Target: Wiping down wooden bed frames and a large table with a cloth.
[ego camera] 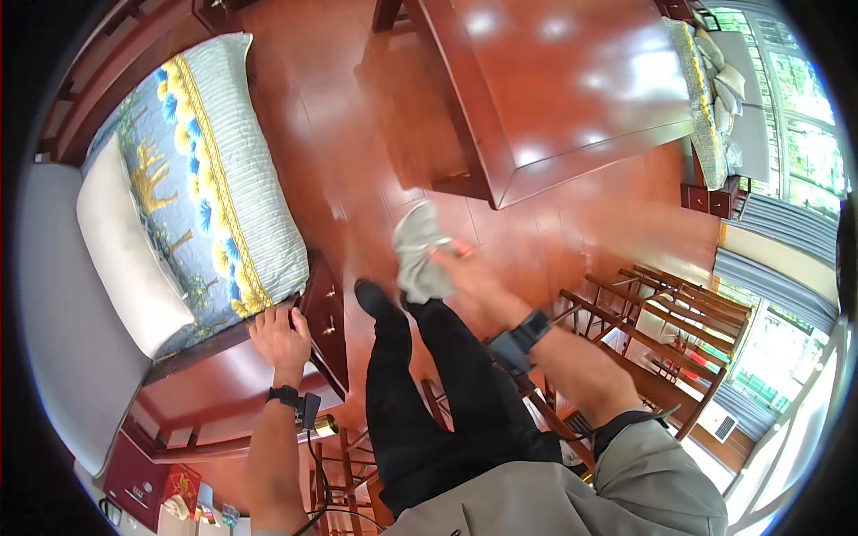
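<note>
My right hand (pixel 462 264) is closed on a crumpled light grey cloth (pixel 422 258), which hangs over the floor in front of my feet; hand and cloth are slightly blurred. To the left, my left hand (pixel 285 338) rests at the wooden edge of a bench or sofa beside its patterned seat cushion (pixel 221 167), its fingers partly spread and nothing visible in its grasp. A white pillow (pixel 127 248) leans on that cushion. Both wrists carry black straps with small devices.
A glossy dark red wooden table (pixel 570 87) stands ahead, its near corner close beyond the cloth. Wooden chairs (pixel 657 335) are at the right. Small drawers (pixel 328 315) sit by the left seat's end. Tiled reddish floor (pixel 322 134) lies between. Another cushioned seat (pixel 704 107) is by the windows.
</note>
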`<state>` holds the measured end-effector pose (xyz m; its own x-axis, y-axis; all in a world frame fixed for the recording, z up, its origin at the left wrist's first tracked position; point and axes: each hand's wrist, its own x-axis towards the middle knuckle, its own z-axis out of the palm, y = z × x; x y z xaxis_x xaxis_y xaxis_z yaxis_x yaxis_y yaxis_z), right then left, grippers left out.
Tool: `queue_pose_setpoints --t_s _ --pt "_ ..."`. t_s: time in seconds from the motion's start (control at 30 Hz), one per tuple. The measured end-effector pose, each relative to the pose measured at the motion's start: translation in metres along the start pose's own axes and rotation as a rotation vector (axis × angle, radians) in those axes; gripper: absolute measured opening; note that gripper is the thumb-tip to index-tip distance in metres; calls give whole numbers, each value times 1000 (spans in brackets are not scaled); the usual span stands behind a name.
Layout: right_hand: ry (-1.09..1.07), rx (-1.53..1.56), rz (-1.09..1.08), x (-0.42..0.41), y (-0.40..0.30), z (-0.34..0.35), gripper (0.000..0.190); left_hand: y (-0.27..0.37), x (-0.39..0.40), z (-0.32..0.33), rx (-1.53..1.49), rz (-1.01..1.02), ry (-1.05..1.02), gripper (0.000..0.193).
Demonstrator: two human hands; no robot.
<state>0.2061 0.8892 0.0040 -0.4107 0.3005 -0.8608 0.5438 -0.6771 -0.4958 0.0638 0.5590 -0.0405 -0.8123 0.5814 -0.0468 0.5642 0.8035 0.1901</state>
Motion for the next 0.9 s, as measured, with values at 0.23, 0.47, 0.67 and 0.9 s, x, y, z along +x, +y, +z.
queue_pose_setpoints --t_s 0.23,0.47,0.67,0.9 --pt "215 -370 -402 55 -112 -153 29 10 3 1 -21 5 11 11" --pt "491 -1349 -972 98 -118 -198 56 14 7 -7 52 -37 -97 13" --pt "402 -1421 -1045 112 -96 -172 61 48 31 7 177 -77 -211 13" --pt "341 -1356 -1074 123 -107 -212 45 270 178 58 -269 197 -139 29"
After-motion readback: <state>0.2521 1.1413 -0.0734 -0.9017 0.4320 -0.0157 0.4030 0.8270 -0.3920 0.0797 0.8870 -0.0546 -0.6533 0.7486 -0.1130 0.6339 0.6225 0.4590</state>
